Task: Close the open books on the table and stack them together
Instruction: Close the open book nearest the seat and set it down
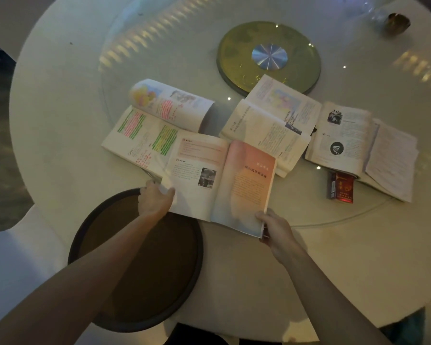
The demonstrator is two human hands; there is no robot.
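Note:
Several open books lie on the round white table. Nearest me is the open book with an orange right page. My left hand grips its lower left corner and my right hand grips its lower right corner. Behind it on the left lies a book with green and pink highlighted text, its upper pages curled over. A third open book lies in the middle. A fourth open book with black-and-white portraits lies at the right, with loose pages sticking out.
A dark round tray sits at the table's near edge under my left arm. A red cigarette pack lies by the right book. A brass turntable hub sits under the glass lazy Susan. A small brass cup stands far right.

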